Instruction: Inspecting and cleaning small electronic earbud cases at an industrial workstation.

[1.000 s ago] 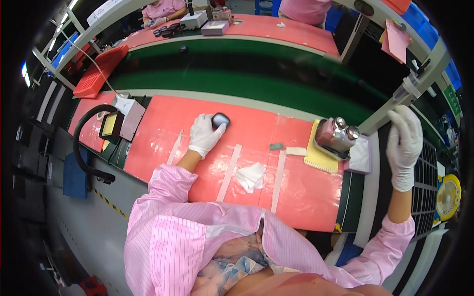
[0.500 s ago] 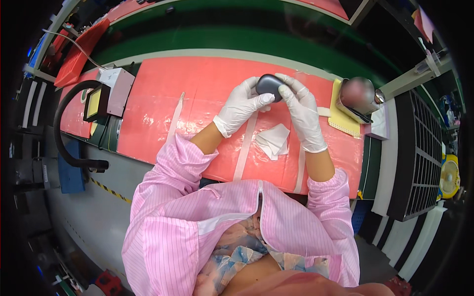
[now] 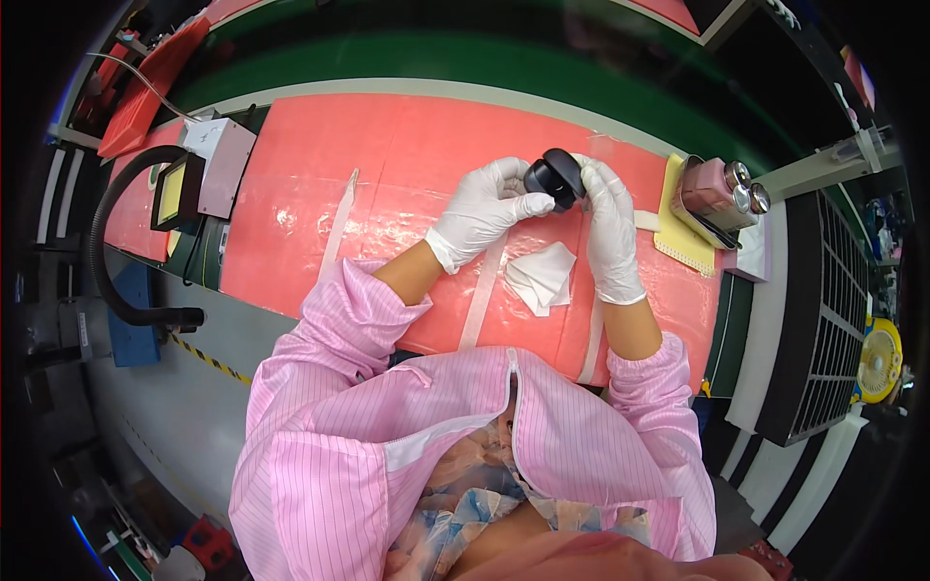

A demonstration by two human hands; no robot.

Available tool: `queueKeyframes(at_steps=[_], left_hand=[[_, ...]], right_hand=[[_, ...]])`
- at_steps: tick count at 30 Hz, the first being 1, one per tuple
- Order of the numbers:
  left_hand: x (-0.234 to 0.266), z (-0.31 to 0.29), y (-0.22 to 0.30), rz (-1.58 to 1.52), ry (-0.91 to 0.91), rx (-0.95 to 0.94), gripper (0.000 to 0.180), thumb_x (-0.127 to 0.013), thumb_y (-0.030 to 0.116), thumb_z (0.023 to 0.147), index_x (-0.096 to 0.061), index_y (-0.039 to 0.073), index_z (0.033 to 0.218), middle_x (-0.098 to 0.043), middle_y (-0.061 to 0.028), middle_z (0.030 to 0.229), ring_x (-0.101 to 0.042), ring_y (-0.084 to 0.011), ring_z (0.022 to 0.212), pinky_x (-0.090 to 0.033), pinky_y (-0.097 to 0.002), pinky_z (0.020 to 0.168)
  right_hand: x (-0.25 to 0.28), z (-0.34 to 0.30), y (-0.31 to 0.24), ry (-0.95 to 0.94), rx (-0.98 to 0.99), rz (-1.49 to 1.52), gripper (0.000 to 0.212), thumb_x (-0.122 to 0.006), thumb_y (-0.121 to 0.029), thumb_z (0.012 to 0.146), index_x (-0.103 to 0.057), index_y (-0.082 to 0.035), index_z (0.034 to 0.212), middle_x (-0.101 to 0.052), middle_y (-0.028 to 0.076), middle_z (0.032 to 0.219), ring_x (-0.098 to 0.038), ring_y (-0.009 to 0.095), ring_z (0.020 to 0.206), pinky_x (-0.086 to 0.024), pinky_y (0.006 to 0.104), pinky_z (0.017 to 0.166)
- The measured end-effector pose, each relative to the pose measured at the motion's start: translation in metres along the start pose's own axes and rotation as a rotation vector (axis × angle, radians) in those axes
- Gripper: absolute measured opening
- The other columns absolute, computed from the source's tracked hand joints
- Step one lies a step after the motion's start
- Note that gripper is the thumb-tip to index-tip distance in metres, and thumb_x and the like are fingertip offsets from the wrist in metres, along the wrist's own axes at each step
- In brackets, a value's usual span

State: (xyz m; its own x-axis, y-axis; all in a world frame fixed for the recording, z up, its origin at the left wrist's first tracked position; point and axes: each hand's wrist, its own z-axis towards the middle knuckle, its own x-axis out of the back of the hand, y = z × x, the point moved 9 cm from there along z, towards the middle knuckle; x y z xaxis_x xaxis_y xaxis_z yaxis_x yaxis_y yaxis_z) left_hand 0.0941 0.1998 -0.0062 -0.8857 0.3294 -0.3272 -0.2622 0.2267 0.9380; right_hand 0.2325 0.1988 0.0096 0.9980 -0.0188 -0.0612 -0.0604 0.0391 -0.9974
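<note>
Taking the small dark case as the clock's centre, twelve toward the top, the red-covered table [image 3: 387, 126] spreads widest, running beneath everything held. A black gridded panel [image 3: 828, 320] stands off its right end, at four o'clock. A black flexible hose [image 3: 97, 232] arches far out at nine, and nearer in the same direction sits a white box [image 3: 231, 165] beside a black-framed yellow pad [image 3: 172, 192]. The white-gloved left hand [image 3: 489, 208], at eight, has thumb and fingers closed on the case; the gloved right hand [image 3: 607, 223], between four and five, grips its right side with the fingertips. At three, a metal tray [image 3: 699, 228] holds silver-topped bottles [image 3: 710, 187], overlapping a yellow notepad [image 3: 678, 242]. At six, folded white wipes [image 3: 541, 278] lie on the table, apart from both hands. Smallest is the rounded charging case [image 3: 552, 181], held above the table between the two hands, its lid apparently raised.
</note>
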Motion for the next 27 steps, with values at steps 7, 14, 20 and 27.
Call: queueKeyframes(at_steps=[7, 14, 20, 27], left_hand=[[-0.007, -0.004, 0.0, 0.075, 0.014, -0.017, 0.029, -0.071, 0.007, 0.081, -0.056, 0.0, 0.105, -0.063, -0.006, 0.096, -0.06, -0.0119, 0.088, -0.049, -0.0253, 0.081], [-0.005, -0.005, -0.003, 0.039, -0.015, -0.014, 0.036, -0.073, 0.014, 0.08, -0.056, 0.001, 0.109, -0.062, -0.0058, 0.099, -0.06, -0.0118, 0.091, -0.049, -0.0265, 0.084], [0.003, -0.002, 0.008, 0.046, 0.027, -0.034, 0.03, -0.071, 0.01, 0.082, -0.056, 0.002, 0.107, -0.062, -0.0057, 0.098, -0.059, -0.012, 0.091, -0.048, -0.0256, 0.084], [0.026, 0.054, 0.087, 0.528, 0.029, -0.279, 0.041, -0.052, 0.037, 0.093, -0.054, 0.003, 0.117, -0.06, -0.0075, 0.11, -0.057, -0.0163, 0.102, -0.044, -0.0296, 0.088]], right_hand=[[-0.001, -0.005, -0.005, -0.052, 0.158, -0.104, 0.025, -0.051, -0.015, 0.093, -0.058, -0.001, 0.113, -0.062, 0.006, 0.105, -0.056, 0.014, 0.099, -0.043, 0.0273, 0.091], [-0.008, -0.012, -0.015, -0.024, 0.311, -0.205, 0.027, -0.052, -0.021, 0.095, -0.058, -0.001, 0.112, -0.061, 0.006, 0.103, -0.057, 0.013, 0.096, -0.044, 0.0253, 0.088], [-0.018, -0.011, -0.026, -0.085, 0.347, -0.196, 0.03, -0.055, -0.018, 0.094, -0.054, 0.0, 0.118, -0.061, 0.007, 0.107, -0.057, 0.013, 0.097, -0.047, 0.0264, 0.085], [-0.006, 0.001, 0.01, -0.047, 0.094, 0.205, 0.044, -0.059, -0.022, 0.093, -0.046, 0.003, 0.126, -0.059, 0.009, 0.106, -0.058, 0.012, 0.092, -0.048, 0.0244, 0.078]])
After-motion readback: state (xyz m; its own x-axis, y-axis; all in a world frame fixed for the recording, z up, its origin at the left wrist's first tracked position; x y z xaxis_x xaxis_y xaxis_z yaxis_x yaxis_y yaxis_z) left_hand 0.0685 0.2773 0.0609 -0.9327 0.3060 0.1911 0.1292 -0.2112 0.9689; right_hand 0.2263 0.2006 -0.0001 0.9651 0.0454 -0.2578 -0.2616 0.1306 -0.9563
